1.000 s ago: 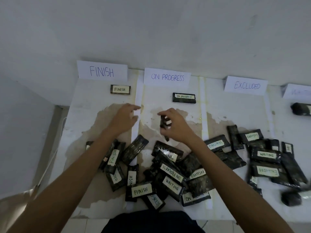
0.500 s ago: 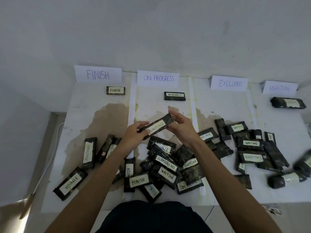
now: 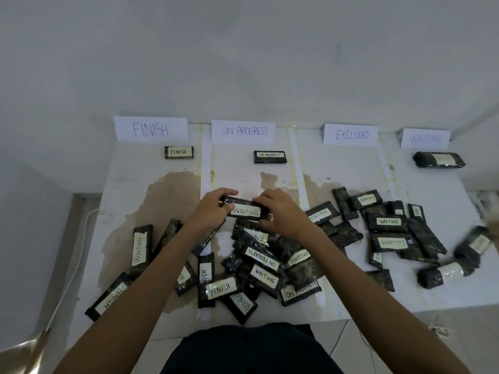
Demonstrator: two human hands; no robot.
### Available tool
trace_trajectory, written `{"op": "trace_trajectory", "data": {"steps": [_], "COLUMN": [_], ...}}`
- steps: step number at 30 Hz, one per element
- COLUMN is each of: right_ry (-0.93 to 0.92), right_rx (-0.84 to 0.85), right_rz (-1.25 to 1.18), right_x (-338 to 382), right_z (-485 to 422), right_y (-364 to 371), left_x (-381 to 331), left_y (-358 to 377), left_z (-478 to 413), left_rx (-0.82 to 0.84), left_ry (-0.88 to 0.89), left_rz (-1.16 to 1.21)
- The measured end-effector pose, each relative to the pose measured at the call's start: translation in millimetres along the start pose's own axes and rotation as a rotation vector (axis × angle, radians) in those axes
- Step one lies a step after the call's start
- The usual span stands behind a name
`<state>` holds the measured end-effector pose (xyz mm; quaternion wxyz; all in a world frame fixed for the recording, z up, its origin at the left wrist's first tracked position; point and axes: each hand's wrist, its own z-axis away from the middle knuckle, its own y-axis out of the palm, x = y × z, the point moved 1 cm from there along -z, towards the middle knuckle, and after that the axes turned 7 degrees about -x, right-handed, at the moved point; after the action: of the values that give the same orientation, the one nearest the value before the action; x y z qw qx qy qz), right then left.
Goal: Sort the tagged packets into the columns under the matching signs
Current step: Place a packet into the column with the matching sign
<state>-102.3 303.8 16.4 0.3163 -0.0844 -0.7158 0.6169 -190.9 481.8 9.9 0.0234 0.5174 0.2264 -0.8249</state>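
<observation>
Both hands hold one dark packet tagged WAITING level above the pile, over the ON PROGRESS column. My left hand grips its left end and my right hand grips its right end. Four paper signs stand along the back wall: FINISH, ON PROGRESS, EXCLUDED and WAITING. One packet lies under FINISH, one under ON PROGRESS, and one under WAITING. No packet lies directly under the EXCLUDED sign.
Several tagged packets lie heaped at the table's front middle, more at the right and a few at the left. White tape strips divide the stained tabletop into columns. The wall rises right behind the signs.
The packet was tilted half a second ago; it is now level with its WAITING tag facing me. One second ago my right hand alone was lifting it from the pile.
</observation>
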Motion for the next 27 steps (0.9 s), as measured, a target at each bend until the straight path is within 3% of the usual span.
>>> {"op": "trace_trajectory", "data": {"steps": [6, 13, 19, 27], "right_ry": [-0.040, 0.048, 0.141, 0.258], "right_rx": [-0.061, -0.094, -0.087, -0.072], "right_rz": [0.073, 0.065, 0.110, 0.104], "right_x": [-9, -51, -120, -227], "right_z": [26, 67, 105, 150], "right_y": [-14, -51, -93, -139], "left_x": [-24, -57, -83, -133], "left_y": [29, 77, 133, 219], "left_z": [13, 29, 18, -18], "left_rx": [0.061, 0.033, 0.073, 0.082], "left_ry": [0.048, 0.345, 0.519, 0.556], "left_rz": [0.014, -0.272, -0.464, -0.558]}}
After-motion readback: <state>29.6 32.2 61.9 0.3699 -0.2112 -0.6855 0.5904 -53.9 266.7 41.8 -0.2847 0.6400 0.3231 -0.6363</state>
